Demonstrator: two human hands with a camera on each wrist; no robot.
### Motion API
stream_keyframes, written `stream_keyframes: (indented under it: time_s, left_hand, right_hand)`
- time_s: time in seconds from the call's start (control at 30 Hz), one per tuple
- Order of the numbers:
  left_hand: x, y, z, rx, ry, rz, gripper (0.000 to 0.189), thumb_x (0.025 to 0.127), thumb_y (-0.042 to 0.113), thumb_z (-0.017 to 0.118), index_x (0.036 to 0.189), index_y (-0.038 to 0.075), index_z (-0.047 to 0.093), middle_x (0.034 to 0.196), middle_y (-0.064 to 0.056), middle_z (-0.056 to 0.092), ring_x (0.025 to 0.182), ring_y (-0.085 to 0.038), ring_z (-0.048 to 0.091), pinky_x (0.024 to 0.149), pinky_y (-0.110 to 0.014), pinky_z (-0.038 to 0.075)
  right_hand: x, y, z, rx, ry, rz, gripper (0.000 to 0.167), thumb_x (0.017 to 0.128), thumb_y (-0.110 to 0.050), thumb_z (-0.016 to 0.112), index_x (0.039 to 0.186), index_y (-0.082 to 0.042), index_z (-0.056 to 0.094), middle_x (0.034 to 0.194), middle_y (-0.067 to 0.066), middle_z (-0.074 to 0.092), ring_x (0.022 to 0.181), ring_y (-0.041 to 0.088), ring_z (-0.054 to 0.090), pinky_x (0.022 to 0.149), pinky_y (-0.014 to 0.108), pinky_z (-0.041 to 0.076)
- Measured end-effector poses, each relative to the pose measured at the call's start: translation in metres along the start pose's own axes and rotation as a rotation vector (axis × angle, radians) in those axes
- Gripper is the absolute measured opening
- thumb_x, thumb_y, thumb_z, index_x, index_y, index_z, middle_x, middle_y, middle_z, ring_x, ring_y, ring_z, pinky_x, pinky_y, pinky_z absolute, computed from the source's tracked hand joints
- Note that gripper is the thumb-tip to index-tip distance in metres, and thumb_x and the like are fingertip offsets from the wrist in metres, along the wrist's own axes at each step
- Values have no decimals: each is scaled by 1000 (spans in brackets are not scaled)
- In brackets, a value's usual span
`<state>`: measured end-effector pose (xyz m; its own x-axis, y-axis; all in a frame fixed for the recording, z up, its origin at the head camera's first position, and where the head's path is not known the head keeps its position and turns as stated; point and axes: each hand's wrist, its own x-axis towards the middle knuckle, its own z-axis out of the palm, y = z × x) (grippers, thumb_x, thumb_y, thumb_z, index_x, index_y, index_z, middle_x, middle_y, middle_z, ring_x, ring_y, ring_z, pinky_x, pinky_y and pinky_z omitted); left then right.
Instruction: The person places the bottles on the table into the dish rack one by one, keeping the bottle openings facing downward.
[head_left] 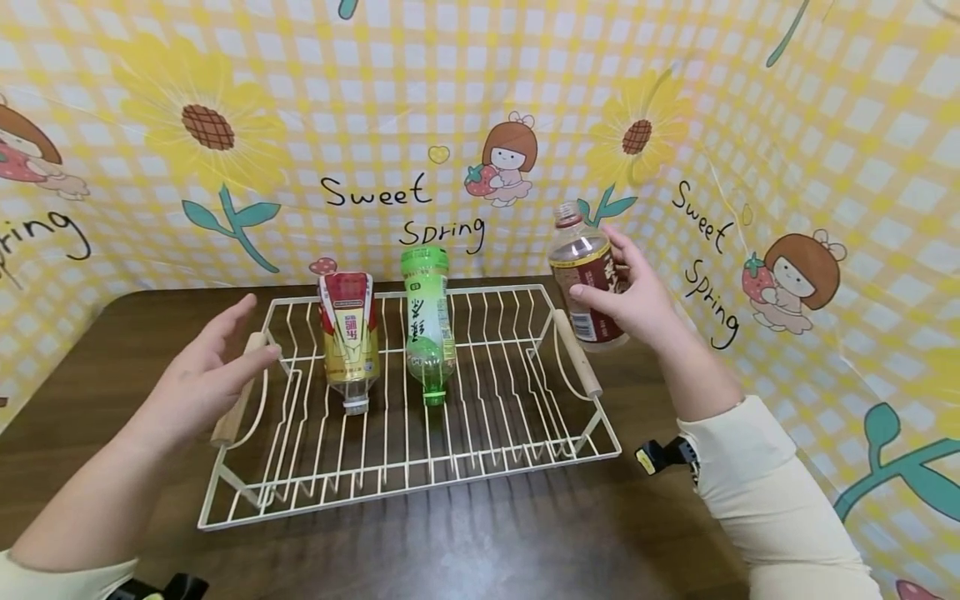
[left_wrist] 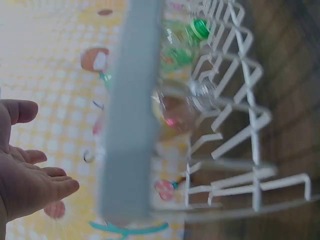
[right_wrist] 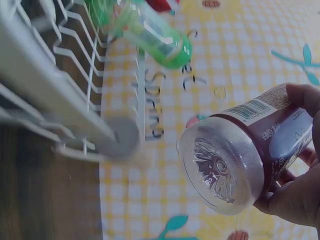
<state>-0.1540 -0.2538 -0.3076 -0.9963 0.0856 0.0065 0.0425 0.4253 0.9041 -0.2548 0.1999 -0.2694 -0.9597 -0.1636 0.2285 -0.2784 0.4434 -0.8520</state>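
My right hand (head_left: pixel 637 296) grips a clear plastic bottle (head_left: pixel 588 292) with a dark red label, its uncapped neck upward. It is held above the right end of a cream wire dish rack (head_left: pixel 495 400); the right wrist view shows the bottle's ridged base (right_wrist: pixel 215 170). Two bottles are in the rack with their necks down: a red and yellow labelled bottle (head_left: pixel 349 333) and, to its right, a green bottle (head_left: pixel 429 325). Beside the rack's left wooden handle (head_left: pixel 238 400), my left hand (head_left: pixel 198 379) is held with fingers extended, holding nothing.
The rack stands on a dark brown wooden table (head_left: pixel 525 533). Its right wooden handle (head_left: pixel 576 354) rises just below the held bottle. A yellow checked cloth (head_left: pixel 375 108) with printed flowers and figures hangs behind the table and along its right side.
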Motion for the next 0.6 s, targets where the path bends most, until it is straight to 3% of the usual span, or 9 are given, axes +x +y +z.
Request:
stream_keyframes:
  time_s: [0.27,0.4,0.6]
  left_hand:
    - [8,25,26,-106,-105,57,77,102,21,51,158,9,-1,165,-19,0,150,-42,1,115,-66,8]
    - [11,31,37,-101,-134,78,76,102,21,52,158,7,4,164,-21,10,150,-40,9,115,-65,14]
    - [15,38,50,-135,-173,76,75,102,20,51,158,4,3,163,-22,12,149,-41,14,117,-60,16]
  right_hand:
    - [-9,-13,36,15,-125,-12,87,85,-15,74,156,-23,25,145,11,48,126,31,47,102,54,44]
    - [-12,-18,50,30,-166,-12,87,83,-16,76,155,-25,28,144,11,48,125,32,48,101,55,45]
    - [-14,-21,68,24,-224,-23,87,82,-19,78,154,-29,31,142,10,47,127,32,46,99,55,44]
